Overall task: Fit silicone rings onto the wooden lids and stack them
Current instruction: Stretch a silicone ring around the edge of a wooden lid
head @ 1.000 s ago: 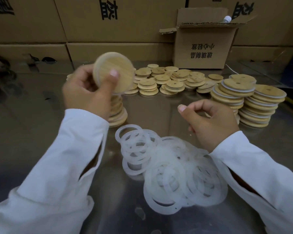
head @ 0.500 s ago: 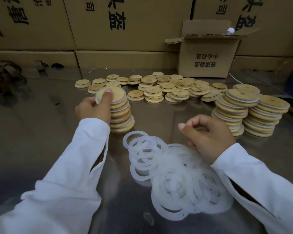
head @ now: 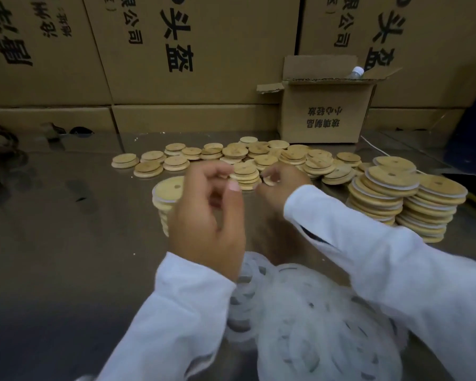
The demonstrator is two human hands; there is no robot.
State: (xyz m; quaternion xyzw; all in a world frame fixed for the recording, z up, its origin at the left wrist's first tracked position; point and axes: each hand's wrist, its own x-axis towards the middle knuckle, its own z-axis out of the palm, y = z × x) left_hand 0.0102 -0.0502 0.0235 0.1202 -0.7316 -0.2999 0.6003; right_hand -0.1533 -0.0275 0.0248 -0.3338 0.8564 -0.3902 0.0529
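Pinching a lid (head: 268, 180), right fingers (head: 284, 174) curl; left fingers (head: 214, 171) loosely curled; box (head: 324, 114) holds bottle (head: 357, 70).

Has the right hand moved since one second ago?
Yes. The right hand has gone forward, away from the ring pile, to the loose lids before the small box.

Left hand (head: 206, 215) and right hand (head: 282, 185) at loose wooden lids (head: 294, 156)

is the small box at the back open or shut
Open: the small box has raised flaps, and a bottle cap pokes out.
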